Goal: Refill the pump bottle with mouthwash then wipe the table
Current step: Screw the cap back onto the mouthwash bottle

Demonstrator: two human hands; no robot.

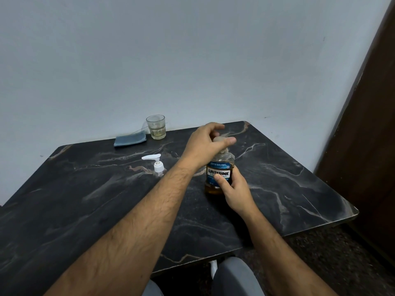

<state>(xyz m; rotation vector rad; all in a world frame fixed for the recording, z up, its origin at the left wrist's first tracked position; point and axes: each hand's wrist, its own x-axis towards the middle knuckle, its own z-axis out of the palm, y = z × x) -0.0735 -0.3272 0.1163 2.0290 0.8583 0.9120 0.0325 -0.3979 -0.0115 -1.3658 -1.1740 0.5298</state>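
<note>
**Now both hands are on the mouthwash bottle**

Upright toward the right half of the table (277, 189), the one mouthwash bottle (219, 174) stands on the dark marbled top, amber liquid showing below its blue label. The right hand (234, 189) wraps the lower body of the bottle from the near right side, thumb laid across the label, so its grip is clamped on the bottle. The left hand (208, 142) reaches in from the left across the table and sits over the top of the bottle; its curled fingers and thumb close round the cap (220, 140), which shows blurred between them. The bottle thus lies directly between the two grips, one above and one below.

One pump bottle (159, 167) stands left of the mouthwash bottle, near the middle of the table and just beyond the left forearm; its body is clear, its white pump head is on, and its spout points left. It is apart from both hands.

By the far edge of the table, against the wall, one folded blue cloth (130, 139) lies flat. One clear glass (156, 127) stands just to the right of the cloth, with a little pale liquid at the bottom.
</note>
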